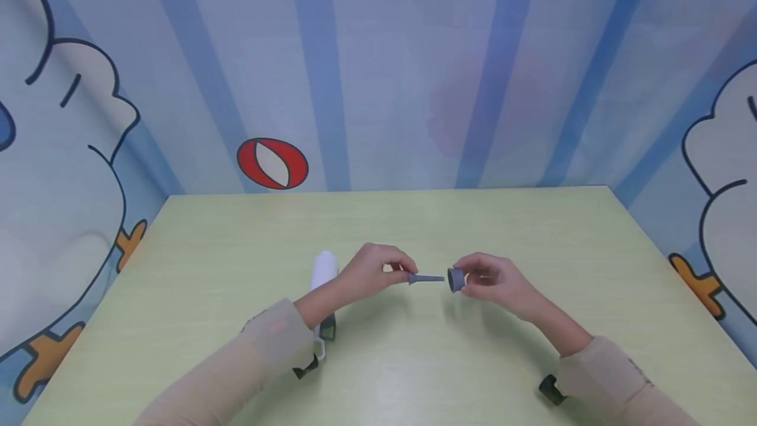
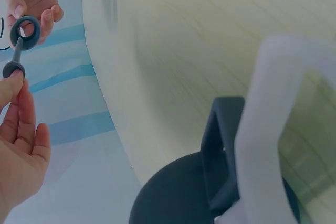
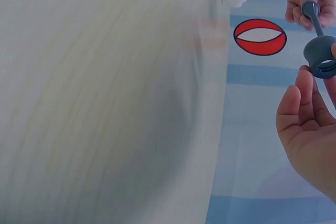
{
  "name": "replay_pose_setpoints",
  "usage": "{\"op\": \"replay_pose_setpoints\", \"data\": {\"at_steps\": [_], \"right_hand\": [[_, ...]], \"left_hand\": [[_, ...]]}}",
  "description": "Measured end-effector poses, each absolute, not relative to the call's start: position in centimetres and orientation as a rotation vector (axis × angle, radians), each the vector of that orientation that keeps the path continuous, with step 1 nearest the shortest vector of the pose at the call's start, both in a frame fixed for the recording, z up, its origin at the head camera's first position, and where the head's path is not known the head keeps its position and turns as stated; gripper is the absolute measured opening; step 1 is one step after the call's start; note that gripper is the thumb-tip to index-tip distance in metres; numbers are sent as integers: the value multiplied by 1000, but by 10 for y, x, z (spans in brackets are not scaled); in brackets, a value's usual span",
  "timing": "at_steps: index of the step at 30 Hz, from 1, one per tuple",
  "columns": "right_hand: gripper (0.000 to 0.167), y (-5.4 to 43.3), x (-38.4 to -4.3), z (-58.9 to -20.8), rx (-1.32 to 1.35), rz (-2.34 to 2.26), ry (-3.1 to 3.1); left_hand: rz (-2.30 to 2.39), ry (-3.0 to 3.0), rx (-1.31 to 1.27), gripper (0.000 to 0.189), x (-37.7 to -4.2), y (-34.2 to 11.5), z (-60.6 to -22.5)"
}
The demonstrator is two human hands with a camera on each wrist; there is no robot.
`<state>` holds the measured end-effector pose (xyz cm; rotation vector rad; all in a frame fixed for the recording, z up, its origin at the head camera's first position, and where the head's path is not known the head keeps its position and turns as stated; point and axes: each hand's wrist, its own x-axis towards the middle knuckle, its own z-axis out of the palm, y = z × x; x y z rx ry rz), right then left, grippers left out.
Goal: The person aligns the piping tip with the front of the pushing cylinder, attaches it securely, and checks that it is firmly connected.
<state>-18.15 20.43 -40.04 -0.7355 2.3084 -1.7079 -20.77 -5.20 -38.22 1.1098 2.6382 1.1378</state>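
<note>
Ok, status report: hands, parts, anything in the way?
Left hand pinching stem. Right hand gripping ring. Stem's tip near ring, small gap. Nothing visible between.

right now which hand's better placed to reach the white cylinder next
Probably the left hand: nearer the white cylinder, though pinching a grey stem; the right hand, farther off, holds a grey ring.

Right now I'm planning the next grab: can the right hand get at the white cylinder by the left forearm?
Probably not directly: the right hand pinches a grey ring, and the left hand sits between it and the white cylinder, which the left forearm partly hides in the head view.
</note>
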Motion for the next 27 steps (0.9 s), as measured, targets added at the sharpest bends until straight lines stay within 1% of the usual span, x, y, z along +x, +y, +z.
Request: {"op": "replay_pose_setpoints", "data": {"at_steps": [7,27], "right_hand": [[32,193,-180,-399,-776,-1762,2248],[34,169,-186,-403,-771,-1847,2073]], "left_hand": [[1185,2630,1110,12,-206,-50,-382],[1191,2648,1027,8,-203,-45,-384]]}}
